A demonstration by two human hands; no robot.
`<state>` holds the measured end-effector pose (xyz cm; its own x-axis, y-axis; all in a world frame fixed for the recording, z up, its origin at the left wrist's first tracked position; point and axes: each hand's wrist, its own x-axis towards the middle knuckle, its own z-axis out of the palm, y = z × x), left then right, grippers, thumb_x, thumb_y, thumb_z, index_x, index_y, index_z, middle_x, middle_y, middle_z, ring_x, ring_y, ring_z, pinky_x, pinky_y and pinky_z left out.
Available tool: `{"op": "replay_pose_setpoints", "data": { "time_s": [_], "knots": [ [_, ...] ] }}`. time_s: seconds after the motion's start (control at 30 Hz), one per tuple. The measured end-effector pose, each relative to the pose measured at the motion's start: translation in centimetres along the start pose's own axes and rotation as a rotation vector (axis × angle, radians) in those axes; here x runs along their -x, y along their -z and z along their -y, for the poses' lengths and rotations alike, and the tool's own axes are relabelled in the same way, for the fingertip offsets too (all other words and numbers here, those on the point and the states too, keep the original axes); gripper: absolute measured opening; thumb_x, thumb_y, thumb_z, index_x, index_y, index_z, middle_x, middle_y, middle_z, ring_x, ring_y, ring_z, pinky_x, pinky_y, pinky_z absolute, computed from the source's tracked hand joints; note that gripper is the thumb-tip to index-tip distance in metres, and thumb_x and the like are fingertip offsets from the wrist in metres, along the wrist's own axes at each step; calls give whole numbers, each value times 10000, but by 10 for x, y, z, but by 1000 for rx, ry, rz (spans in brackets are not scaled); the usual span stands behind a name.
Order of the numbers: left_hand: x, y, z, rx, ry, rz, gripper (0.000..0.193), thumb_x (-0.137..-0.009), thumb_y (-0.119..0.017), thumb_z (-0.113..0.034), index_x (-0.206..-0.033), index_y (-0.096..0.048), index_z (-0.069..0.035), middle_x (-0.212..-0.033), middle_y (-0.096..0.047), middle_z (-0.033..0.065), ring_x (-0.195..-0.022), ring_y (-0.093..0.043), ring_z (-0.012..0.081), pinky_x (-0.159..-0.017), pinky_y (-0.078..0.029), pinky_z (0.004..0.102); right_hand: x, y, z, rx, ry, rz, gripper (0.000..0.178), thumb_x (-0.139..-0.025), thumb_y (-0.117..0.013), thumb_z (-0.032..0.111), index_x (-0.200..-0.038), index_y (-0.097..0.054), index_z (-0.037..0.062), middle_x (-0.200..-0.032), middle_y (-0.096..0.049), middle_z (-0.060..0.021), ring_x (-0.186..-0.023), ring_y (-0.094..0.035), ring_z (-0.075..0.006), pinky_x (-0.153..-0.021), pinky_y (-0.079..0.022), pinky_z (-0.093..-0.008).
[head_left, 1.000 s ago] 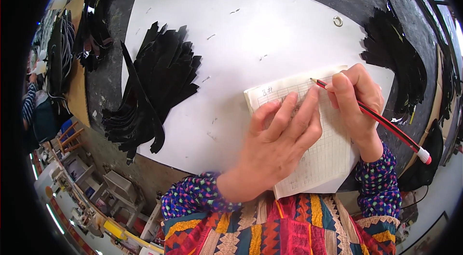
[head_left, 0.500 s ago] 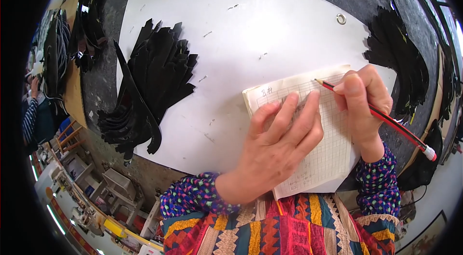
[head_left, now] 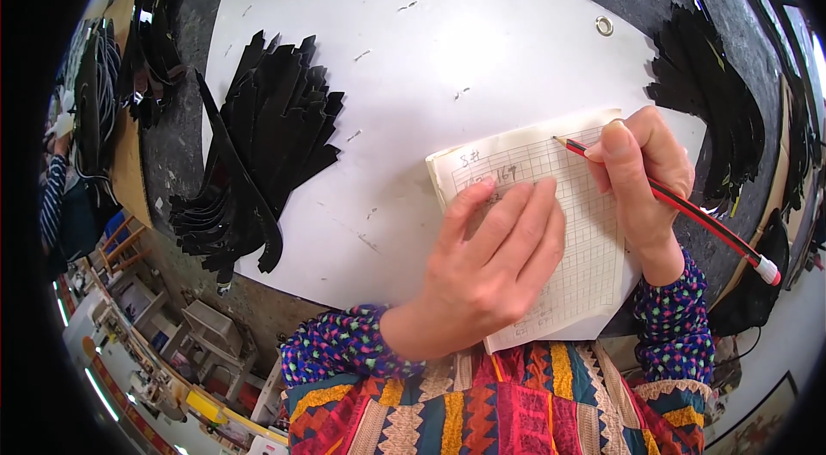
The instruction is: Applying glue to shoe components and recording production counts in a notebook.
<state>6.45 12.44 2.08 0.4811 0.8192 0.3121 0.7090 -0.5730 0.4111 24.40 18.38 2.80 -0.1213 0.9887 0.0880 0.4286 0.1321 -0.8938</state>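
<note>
A notebook (head_left: 594, 240) of squared paper lies on the white board, with handwriting near its upper left and lower edge. My left hand (head_left: 495, 261) rests across the page, its fingers stretched out and slightly bent. In my right hand (head_left: 650, 175) is a red-and-black pencil (head_left: 701, 218) with a white eraser end, gripped between thumb and fingers. Its sharpened tip is at the upper part of the page; whether it touches the paper I cannot tell.
The large white board (head_left: 387, 68) covers much of the dark table. A fanned bundle of black strips (head_left: 267, 128) lies at its left, another black bundle (head_left: 710, 93) at its right. Far left, a person's striped sleeve (head_left: 52, 192) shows. A wooden stool (head_left: 215, 330) stands below.
The fingers of my left hand have drawn down the page and bent a little, uncovering a line of handwriting. My right hand keeps the pencil at nearly the same spot.
</note>
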Motion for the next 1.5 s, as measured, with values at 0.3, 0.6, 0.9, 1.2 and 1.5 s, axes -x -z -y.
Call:
{"op": "replay_pose_setpoints", "data": {
  "time_s": [0.3, 0.6, 0.9, 1.2, 1.5],
  "knots": [
    [2, -3, -3, -19, 85, 74, 243, -831, -600, -136, -1072, -633, -134, -1354, -581, 38, -1077, -538, 156, -1039, -355, 340, 1, -2, -4, -32, -1, 40, 257, -934, -686, 162, -741, -557, 51, -605, -543, 12, -510, -435, -29, -448, -356, -225],
    [5, -8, -2, -26, 75, 63, 272, -815, -561, -156, -1083, -606, -132, -1367, -550, 70, -1115, -517, 173, -1049, -339, 354, 1, -7, -6, 2, 27, 32, 275, -932, -686, 148, -726, -531, 52, -594, -530, -10, -483, -439, -61, -439, -365, -246],
    [4, -8, -3, -8, 87, 61, 270, -809, -566, -153, -1076, -606, -134, -1372, -549, 66, -1107, -520, 170, -1046, -342, 351, 3, -3, 0, 100, 8, 18, 307, -941, -674, 178, -708, -518, 54, -579, -511, -26, -466, -438, -80, -435, -373, -264],
    [3, -5, -3, 29, 109, 63, 258, -804, -594, -102, -1059, -628, -114, -1375, -573, 35, -1059, -530, 166, -989, -366, 335, 0, -7, 1, -51, -51, -5, 313, -958, -647, 159, -698, -511, 51, -585, -518, 5, -513, -426, -36, -453, -366, -238],
    [5, -9, -2, 10, 92, 60, 272, -796, -565, -153, -1062, -618, -138, -1385, -549, 61, -1098, -526, 163, -1045, -344, 344, 1, -6, 3, -142, -70, -45, 323, -960, -639, 157, -692, -495, 48, -567, -519, -12, -506, -459, -39, -453, -386, -239]
  ]
}}
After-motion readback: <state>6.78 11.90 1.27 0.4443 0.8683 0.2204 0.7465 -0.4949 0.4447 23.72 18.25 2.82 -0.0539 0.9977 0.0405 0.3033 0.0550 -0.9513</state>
